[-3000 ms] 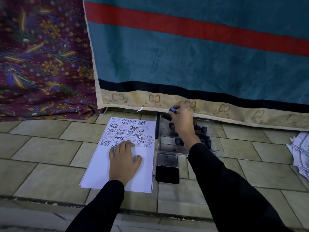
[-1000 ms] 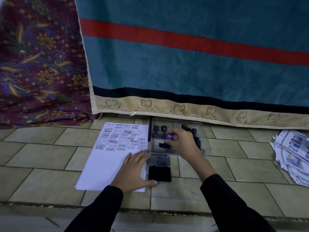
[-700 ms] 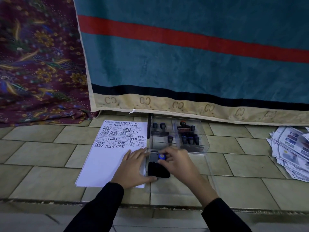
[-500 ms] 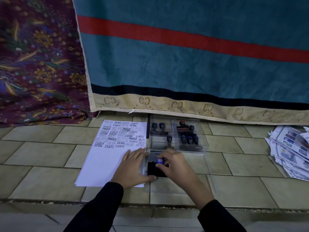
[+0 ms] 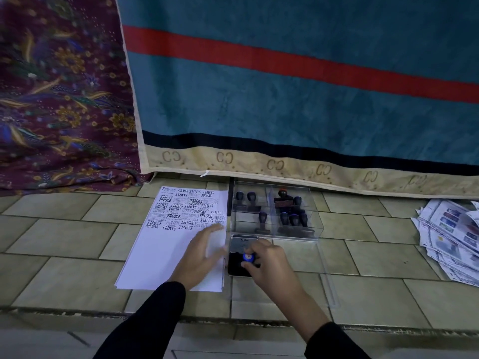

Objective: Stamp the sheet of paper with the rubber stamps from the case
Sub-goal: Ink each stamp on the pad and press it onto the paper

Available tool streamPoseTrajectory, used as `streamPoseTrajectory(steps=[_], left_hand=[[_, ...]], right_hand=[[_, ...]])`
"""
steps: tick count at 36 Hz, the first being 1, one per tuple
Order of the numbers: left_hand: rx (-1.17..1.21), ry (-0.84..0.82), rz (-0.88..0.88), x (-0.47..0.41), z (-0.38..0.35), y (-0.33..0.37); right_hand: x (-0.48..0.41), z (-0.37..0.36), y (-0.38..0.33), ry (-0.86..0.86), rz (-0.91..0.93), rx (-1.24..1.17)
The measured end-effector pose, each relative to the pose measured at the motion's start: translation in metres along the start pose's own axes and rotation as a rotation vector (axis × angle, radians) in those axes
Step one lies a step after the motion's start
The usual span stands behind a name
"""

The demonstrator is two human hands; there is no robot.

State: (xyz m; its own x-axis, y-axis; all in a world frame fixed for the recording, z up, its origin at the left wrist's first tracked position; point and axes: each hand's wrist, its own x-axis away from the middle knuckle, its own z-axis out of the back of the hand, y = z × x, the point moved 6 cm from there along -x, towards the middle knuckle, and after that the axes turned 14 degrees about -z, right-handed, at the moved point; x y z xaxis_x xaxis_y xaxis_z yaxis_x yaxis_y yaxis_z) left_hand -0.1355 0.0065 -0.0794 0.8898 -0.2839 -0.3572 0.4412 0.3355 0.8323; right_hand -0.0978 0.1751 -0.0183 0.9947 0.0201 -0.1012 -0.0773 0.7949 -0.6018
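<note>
A white sheet of paper (image 5: 166, 257) lies on the tiled floor, its far part covered in black stamp prints. My left hand (image 5: 201, 255) rests flat on its right edge. To the right lies an open black ink pad (image 5: 237, 266) with its lid (image 5: 243, 242) folded back. My right hand (image 5: 269, 265) grips a blue-topped rubber stamp (image 5: 248, 257) and holds it down on the pad. Behind the pad stands a clear plastic case (image 5: 274, 211) with several dark-handled stamps inside.
A teal blanket (image 5: 285, 86) with a red stripe hangs behind the case, and a maroon patterned cloth (image 5: 59, 99) lies at the left. A pile of printed papers (image 5: 451, 237) sits at the right. The case's clear lid (image 5: 311, 275) lies flat on the floor.
My right hand took a blue-topped stamp out of the case and brought it down onto the ink pad. My left hand slid from the middle of the sheet to its right edge.
</note>
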Motion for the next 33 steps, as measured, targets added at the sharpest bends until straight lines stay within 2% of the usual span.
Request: streamPoseTrajectory(steps=[2, 4, 5, 9, 12, 18, 33], left_hand=[[0.225, 0.216, 0.094, 0.001, 0.018, -0.003], [0.177, 0.363, 0.076, 0.001, 0.039, -0.006], [0.091, 0.380, 0.057, 0.002, 0.047, -0.007], [-0.389, 0.285, 0.010, 0.001, 0.064, -0.014], [-0.641, 0.113, 0.106, 0.002, 0.058, -0.024], [-0.709, 0.050, 0.155, 0.007, 0.049, -0.035], [-0.700, 0.073, 0.162, 0.007, 0.049, -0.043]], right_hand=[[-0.003, 0.000, 0.001, -0.009, -0.026, -0.003], [-0.009, 0.001, 0.001, -0.028, -0.053, -0.014], [-0.013, 0.002, 0.002, -0.034, -0.075, -0.032], [-0.034, 0.011, -0.003, 0.021, -0.112, -0.118], [-0.053, 0.007, -0.022, 0.052, -0.058, -0.152], [-0.086, -0.022, -0.047, 0.025, 0.009, -0.093], [-0.107, -0.054, -0.050, -0.081, 0.020, 0.029]])
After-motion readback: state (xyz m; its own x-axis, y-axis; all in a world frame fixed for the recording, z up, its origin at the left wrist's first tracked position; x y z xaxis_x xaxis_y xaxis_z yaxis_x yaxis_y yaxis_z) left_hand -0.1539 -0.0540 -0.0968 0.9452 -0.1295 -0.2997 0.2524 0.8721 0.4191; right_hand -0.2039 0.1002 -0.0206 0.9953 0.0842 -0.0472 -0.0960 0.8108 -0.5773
